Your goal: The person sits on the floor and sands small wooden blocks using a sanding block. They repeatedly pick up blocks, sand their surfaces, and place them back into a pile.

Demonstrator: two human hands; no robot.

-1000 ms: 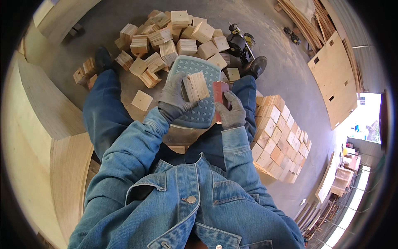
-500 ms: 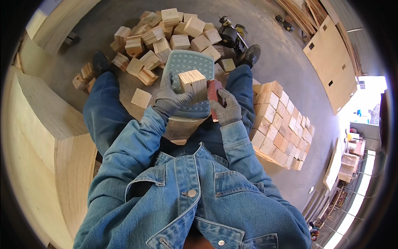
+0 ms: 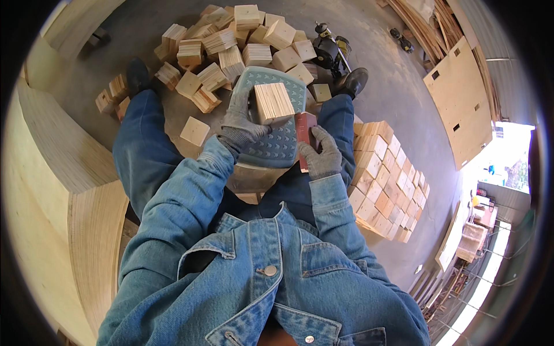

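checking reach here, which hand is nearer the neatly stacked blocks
Right. The right hand, holding a reddish bar, is a short way left of the neatly stacked blocks; the left hand, holding a wooden block, is farther left.

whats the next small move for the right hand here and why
Probably ease the red block leftward against the plywood block: the right hand already grips it just beside the wood, while the left hand holds the plywood block from its left over the plastic stool, leaving its right side uncovered.
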